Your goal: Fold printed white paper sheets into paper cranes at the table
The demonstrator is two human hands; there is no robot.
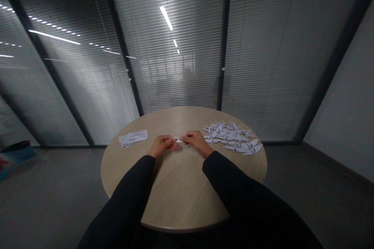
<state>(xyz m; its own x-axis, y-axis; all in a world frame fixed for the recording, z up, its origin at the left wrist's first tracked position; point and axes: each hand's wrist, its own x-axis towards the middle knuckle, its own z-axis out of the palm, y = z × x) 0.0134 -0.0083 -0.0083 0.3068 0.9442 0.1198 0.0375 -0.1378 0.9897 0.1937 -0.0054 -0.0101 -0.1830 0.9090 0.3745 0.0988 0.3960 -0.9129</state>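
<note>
Between my two hands, over the middle of the round table, is a small folded piece of white paper (179, 140). My left hand (163, 144) pinches its left end between thumb and fingers. At the right end, my right hand (195, 141) grips it the same way. Most of the paper hides behind the fingertips, so its folds cannot be made out. To the right of my right hand lies a spread pile of folded white paper cranes (230, 136). Left of my left hand, a few flat white paper slips (133, 137) overlap on the table.
The light wood table (175, 198) has a rounded edge close to my body. Behind it stands a glass partition with blinds (181, 85). A blue bin with a dark liner (19, 151) is on the floor at far left, and a pale wall (344, 113) rises at right.
</note>
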